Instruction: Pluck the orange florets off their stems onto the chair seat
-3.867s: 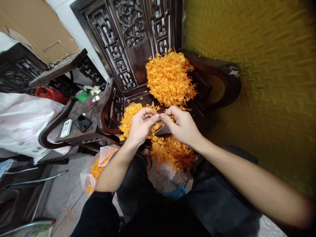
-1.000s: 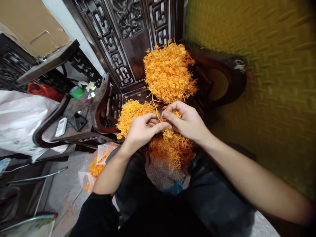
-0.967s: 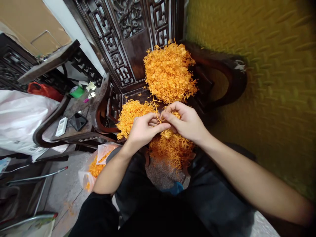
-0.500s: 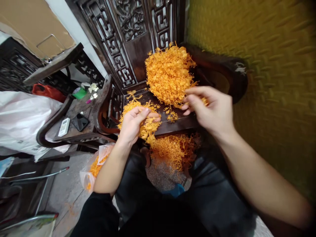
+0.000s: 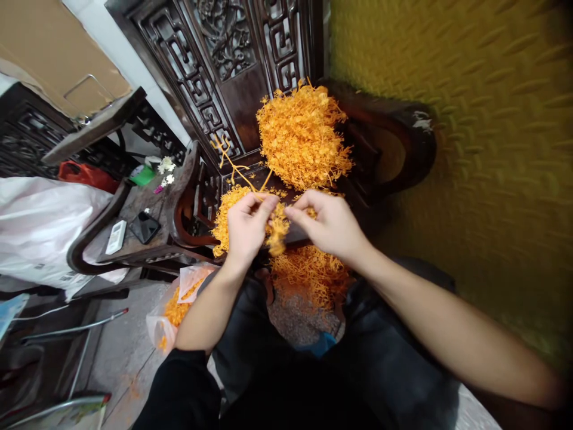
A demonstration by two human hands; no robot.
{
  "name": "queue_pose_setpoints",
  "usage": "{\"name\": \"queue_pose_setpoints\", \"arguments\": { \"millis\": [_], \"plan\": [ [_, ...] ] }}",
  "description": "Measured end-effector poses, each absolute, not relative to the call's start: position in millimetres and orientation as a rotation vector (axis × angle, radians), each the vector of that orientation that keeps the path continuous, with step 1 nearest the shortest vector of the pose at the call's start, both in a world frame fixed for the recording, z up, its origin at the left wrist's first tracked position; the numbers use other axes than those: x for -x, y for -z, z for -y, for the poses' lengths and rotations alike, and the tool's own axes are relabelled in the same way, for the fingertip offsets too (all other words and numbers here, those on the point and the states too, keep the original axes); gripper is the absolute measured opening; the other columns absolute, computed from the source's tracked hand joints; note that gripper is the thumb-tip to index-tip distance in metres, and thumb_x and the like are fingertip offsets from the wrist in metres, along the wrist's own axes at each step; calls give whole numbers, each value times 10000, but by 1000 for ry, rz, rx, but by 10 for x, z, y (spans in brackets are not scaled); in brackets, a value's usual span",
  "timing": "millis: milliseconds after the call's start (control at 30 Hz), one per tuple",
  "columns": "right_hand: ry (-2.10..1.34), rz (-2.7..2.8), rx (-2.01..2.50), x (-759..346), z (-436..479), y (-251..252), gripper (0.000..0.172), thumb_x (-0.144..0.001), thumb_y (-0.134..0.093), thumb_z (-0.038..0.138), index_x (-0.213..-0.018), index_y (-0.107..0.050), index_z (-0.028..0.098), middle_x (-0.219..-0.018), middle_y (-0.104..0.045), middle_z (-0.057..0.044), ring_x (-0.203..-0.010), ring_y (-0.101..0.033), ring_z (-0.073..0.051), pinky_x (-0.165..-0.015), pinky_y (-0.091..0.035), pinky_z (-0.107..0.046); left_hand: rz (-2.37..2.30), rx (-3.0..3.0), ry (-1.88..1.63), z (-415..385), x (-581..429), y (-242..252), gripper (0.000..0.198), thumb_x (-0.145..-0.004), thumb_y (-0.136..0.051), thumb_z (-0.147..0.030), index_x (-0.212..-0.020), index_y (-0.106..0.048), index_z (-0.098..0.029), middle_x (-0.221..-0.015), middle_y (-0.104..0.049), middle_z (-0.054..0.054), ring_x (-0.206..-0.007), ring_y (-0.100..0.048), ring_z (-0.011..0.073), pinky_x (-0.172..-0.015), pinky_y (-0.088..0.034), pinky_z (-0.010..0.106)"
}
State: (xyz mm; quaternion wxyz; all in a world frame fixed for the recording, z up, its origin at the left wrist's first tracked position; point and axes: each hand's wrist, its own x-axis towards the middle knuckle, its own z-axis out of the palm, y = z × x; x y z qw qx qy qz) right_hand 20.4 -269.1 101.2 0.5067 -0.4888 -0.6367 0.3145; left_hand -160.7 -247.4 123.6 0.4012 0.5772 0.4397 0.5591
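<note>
Left hand: the left hand [image 5: 246, 224] is closed, thumb against fingers, on an orange bunch [image 5: 276, 230] of thin sprigs, held above the front edge of the chair [image 5: 403, 143] seat.
Right hand: the right hand [image 5: 329, 224] is curled, with thumb and forefinger pinched together just beside the bunch. A small sprig [image 5: 311, 211] is gripped inside the fingers.
Long strand: a long strand [image 5: 233, 164] is seen running from the left hand up toward the carved chair back.
Heaps: a large heap [image 5: 299, 137] is piled at the back edge of the seat, a smaller heap [image 5: 224, 212] at its left edge, and a lower pile [image 5: 308, 275] lies below the front edge.
Nearby: a plastic bag [image 5: 172, 310] with orange pieces is set on the floor. A phone [image 5: 144, 227] lies on the desk to the left.
Risk: the strand could probably be snagged on the smaller heap and sprigs dragged off the seat. Pieces could be dropped if the pinch is loosened.
</note>
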Motion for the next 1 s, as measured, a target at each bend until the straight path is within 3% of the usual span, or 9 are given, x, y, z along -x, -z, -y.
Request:
{"name": "queue_pose_setpoints", "arguments": {
  "millis": [100,267,433,533,633,767,867,933,1000],
  "plan": [
    [-677,1324,1197,-383,2632,-999,330,-926,-724,489,-794,-623,204,-756,-702,-43,-585,-536,-144,-562,-386,-299,-1118,-1303,-1625,2406,1720,-1318,219,-827,-857,-391,-814,-751,-199,-695,-637,-29,-559,-520,77,-550,-409,214],
    [-1163,1247,943,-452,2665,-1003,375,-905,-770,499,-886,-521,220,-939,-752,-62,-485,-477,-81,-438,-317,-253,-998,-1195,-1494,2362,1776,-1340,322,-780,-893,-445,-817,-726,-172,-720,-634,-24,-586,-525,64,-588,-431,197],
    [-1435,1339,783,-250,2759,-1018,423,-962,-681,543,-1171,-602,184,-608,-501,78,-478,-403,-90,-444,-275,-234,-859,-1256,-1449,2423,1657,-1257,403,-752,-899,-513,-813,-697,-169,-736,-649,-15,-617,-569,82,-609,-470,211],
    [-1328,1463,818,-174,2787,-1041,369,-956,-683,528,-938,-637,162,-633,-479,55,-544,-397,-82,-504,-304,-238,-839,-1357,-1444,2399,1658,-1216,376,-791,-875,-499,-823,-702,-166,-733,-668,-1,-615,-590,89,-612,-481,217],
    [-1131,1441,838,-181,2815,-1059,363,-936,-717,432,-751,-529,182,-669,-485,33,-604,-413,-87,-550,-333,-240,-838,-1314,-1571,2274,1787,-1232,329,-820,-868,-442,-833,-687,-168,-671,-611,-27,-543,-526,66,-539,-426,200],
    [-1271,1154,703,-281,2809,-1043,265,-973,-615,322,-774,-474,216,-592,-467,53,-515,-389,-92,-499,-331,-239,-743,-1061,-1808,2126,2010,-1324,368,-781,-903,-420,-828,-629,-178,-627,-506,-76,-480,-414,26,-463,-332,168],
    [-1553,1042,607,-305,2773,-1017,61,-914,-542,234,-926,-596,208,-564,-495,57,-485,-416,-116,-536,-497,-302,-796,-1145,-1805,2178,2001,-1340,359,-805,-880,-445,-858,-642,-181,-670,-574,-54,-525,-514,45,-503,-403,176],
    [-1714,979,612,-263,2766,-1003,280,-834,-551,203,-1087,-667,168,-587,-528,48,-499,-437,-128,-570,-577,-376,-816,-1256,-1759,2256,1921,-1319,348,-825,-860,-460,-869,-657,-181,-690,-610,-39,-561,-576,67,-544,-457,193],
    [-1827,908,630,-188,2781,-991,408,-755,-567,186,-1133,-706,121,-709,-635,-7,-542,-497,-137,-517,-561,-351,-808,-1335,-1749,2321,1843,-1298,335,-846,-839,-468,-875,-664,-184,-697,-625,-35,-571,-600,76,-575,-494,207]
  ]
}}
